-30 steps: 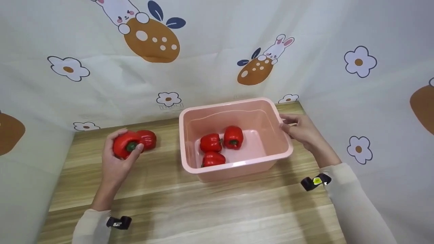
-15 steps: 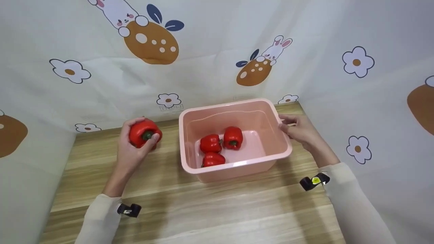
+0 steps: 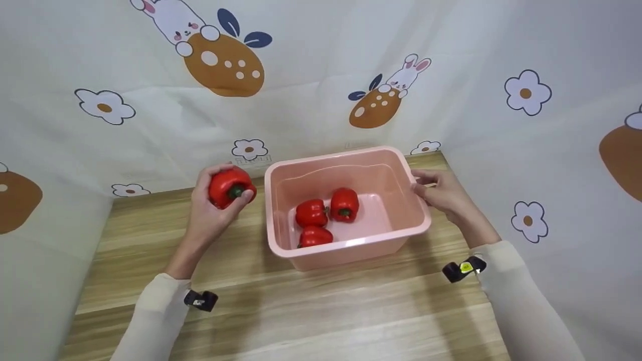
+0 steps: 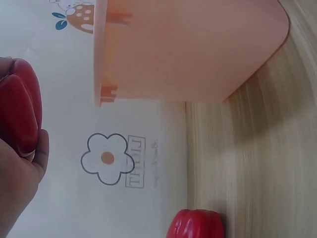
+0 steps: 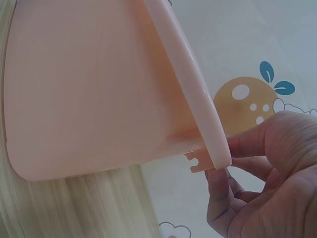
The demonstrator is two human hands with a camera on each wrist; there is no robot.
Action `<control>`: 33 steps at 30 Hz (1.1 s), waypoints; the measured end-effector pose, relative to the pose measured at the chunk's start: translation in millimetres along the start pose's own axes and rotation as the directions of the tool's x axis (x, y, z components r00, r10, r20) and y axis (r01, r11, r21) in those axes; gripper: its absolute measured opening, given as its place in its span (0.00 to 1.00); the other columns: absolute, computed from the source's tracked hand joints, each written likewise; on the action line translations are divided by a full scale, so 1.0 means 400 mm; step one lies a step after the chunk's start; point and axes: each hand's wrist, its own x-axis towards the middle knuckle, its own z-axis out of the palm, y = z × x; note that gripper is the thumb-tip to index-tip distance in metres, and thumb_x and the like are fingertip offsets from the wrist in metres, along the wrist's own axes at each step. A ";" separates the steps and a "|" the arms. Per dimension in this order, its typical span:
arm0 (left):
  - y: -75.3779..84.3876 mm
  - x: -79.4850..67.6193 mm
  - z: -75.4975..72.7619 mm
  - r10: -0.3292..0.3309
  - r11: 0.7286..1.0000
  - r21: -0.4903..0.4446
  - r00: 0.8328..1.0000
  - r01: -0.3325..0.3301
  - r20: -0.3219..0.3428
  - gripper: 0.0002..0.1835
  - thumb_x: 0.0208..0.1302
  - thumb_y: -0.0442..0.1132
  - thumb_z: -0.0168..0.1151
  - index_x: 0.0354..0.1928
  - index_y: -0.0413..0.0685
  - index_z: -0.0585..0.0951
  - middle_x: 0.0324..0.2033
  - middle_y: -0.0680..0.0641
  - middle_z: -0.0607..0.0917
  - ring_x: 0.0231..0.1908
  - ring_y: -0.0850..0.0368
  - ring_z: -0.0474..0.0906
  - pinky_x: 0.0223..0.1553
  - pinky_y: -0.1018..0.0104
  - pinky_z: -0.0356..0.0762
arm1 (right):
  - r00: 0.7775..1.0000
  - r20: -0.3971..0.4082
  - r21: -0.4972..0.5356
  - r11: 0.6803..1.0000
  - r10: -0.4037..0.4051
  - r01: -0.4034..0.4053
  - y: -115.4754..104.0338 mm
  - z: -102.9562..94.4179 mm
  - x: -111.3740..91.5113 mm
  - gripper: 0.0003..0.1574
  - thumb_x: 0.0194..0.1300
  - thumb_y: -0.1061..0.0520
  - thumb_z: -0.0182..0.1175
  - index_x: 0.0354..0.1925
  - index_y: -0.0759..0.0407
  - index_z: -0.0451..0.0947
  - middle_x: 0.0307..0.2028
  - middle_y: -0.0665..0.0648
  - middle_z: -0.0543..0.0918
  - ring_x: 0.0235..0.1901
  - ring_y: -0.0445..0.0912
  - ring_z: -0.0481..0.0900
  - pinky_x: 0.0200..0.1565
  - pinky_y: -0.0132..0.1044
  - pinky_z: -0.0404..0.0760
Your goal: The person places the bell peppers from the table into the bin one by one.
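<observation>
In the head view my left hand (image 3: 209, 213) grips a red bell pepper (image 3: 228, 186), its green stem facing me and the thumb across it. The pepper is above the table, just left of the pink bin (image 3: 346, 244). My right hand (image 3: 442, 194) pinches the bin's right rim; the right wrist view shows the thumb and fingers on either side of that rim (image 5: 200, 106). Inside the bin lie three red bell peppers, two touching at the left and one (image 3: 344, 204) beside them. Another red bell pepper (image 4: 197, 225) rests on the table in the left wrist view, hidden in the head view.
The wood-grain table (image 3: 321, 311) sits against a pale printed cloth (image 3: 311, 60) at the back and both sides. A small black device (image 3: 201, 300) is worn on the left wrist, another (image 3: 464, 268) on the right.
My left hand has carried the held bell pepper rightward and slightly back, closer to the bin, covering the pepper on the table. My right hand and the bin have stayed in place.
</observation>
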 end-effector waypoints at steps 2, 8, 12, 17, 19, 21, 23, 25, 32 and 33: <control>0.003 0.006 0.008 0.009 1.000 -0.006 1.000 -0.009 0.010 0.34 0.60 0.36 0.77 0.68 0.44 0.74 0.64 0.49 0.80 0.60 0.56 0.75 0.53 0.74 0.82 | 1.000 -0.001 -0.001 1.000 -0.002 0.002 0.000 -0.001 0.000 0.33 0.75 0.62 0.59 0.74 0.67 0.70 0.59 0.74 0.79 0.42 0.43 0.81 0.41 0.28 0.89; 0.017 0.019 0.030 0.037 0.999 -0.021 0.998 -0.036 0.049 0.33 0.60 0.37 0.78 0.67 0.47 0.75 0.62 0.50 0.80 0.61 0.56 0.75 0.54 0.73 0.83 | 1.000 -0.003 -0.004 1.000 -0.014 0.014 0.000 -0.001 -0.003 0.33 0.74 0.62 0.59 0.74 0.68 0.70 0.56 0.72 0.79 0.41 0.41 0.80 0.39 0.26 0.87; 0.025 0.024 0.044 0.034 0.999 -0.001 0.996 -0.034 0.078 0.34 0.60 0.39 0.79 0.67 0.50 0.75 0.63 0.50 0.79 0.60 0.57 0.75 0.53 0.73 0.83 | 1.000 -0.002 -0.001 1.000 -0.009 0.009 -0.001 0.000 -0.003 0.32 0.75 0.62 0.59 0.74 0.68 0.70 0.55 0.71 0.79 0.41 0.41 0.80 0.39 0.26 0.87; 0.030 0.032 0.062 0.020 1.000 0.015 0.993 -0.022 0.118 0.36 0.60 0.42 0.79 0.68 0.52 0.74 0.63 0.51 0.79 0.61 0.57 0.74 0.53 0.69 0.84 | 1.000 0.002 0.003 1.000 -0.008 0.008 0.000 0.000 -0.002 0.33 0.75 0.62 0.58 0.74 0.68 0.69 0.56 0.72 0.79 0.41 0.41 0.81 0.40 0.27 0.88; 0.032 0.038 0.070 0.024 1.000 0.014 0.991 -0.026 0.134 0.36 0.60 0.42 0.79 0.68 0.53 0.74 0.63 0.51 0.79 0.61 0.57 0.74 0.54 0.65 0.85 | 1.000 0.003 0.007 1.000 -0.009 0.009 0.000 0.000 -0.002 0.33 0.75 0.63 0.58 0.74 0.68 0.69 0.56 0.72 0.79 0.40 0.41 0.81 0.40 0.27 0.88; 0.035 0.045 0.079 0.032 0.999 0.011 0.988 -0.034 0.150 0.36 0.60 0.42 0.79 0.68 0.52 0.74 0.63 0.51 0.78 0.61 0.57 0.74 0.54 0.60 0.85 | 1.000 0.003 0.010 1.000 -0.010 0.010 0.002 -0.001 -0.002 0.33 0.74 0.63 0.58 0.74 0.68 0.69 0.56 0.72 0.79 0.39 0.40 0.82 0.40 0.27 0.88; 0.039 0.053 0.086 0.042 0.999 0.008 0.986 -0.043 0.162 0.36 0.60 0.43 0.80 0.68 0.52 0.74 0.64 0.51 0.78 0.61 0.56 0.74 0.55 0.57 0.85 | 1.000 0.003 0.015 1.000 -0.012 0.012 0.003 -0.001 -0.002 0.33 0.74 0.63 0.58 0.74 0.69 0.69 0.55 0.72 0.79 0.39 0.40 0.82 0.40 0.27 0.88; 0.043 0.060 0.093 0.051 0.999 0.006 0.984 -0.053 0.170 0.36 0.60 0.43 0.80 0.68 0.52 0.73 0.64 0.51 0.77 0.62 0.56 0.74 0.56 0.54 0.84 | 1.000 0.006 0.019 1.000 -0.014 0.014 0.004 -0.001 -0.002 0.33 0.74 0.63 0.58 0.74 0.69 0.69 0.55 0.73 0.80 0.38 0.39 0.83 0.40 0.28 0.88; 0.064 0.075 0.107 0.055 0.997 0.036 0.977 -0.063 0.206 0.35 0.60 0.44 0.79 0.68 0.54 0.73 0.65 0.50 0.75 0.64 0.54 0.72 0.58 0.50 0.85 | 1.000 -0.001 0.011 1.000 -0.015 0.015 0.002 -0.001 0.000 0.32 0.74 0.63 0.59 0.74 0.68 0.70 0.54 0.71 0.80 0.38 0.39 0.82 0.39 0.27 0.89; 0.066 0.076 0.108 0.057 0.996 0.053 0.974 -0.070 0.217 0.35 0.60 0.44 0.79 0.68 0.54 0.73 0.65 0.50 0.75 0.64 0.54 0.72 0.58 0.50 0.85 | 1.000 -0.004 0.013 1.000 -0.016 0.016 0.001 0.000 0.000 0.32 0.74 0.63 0.59 0.73 0.68 0.70 0.54 0.71 0.80 0.38 0.39 0.82 0.39 0.28 0.89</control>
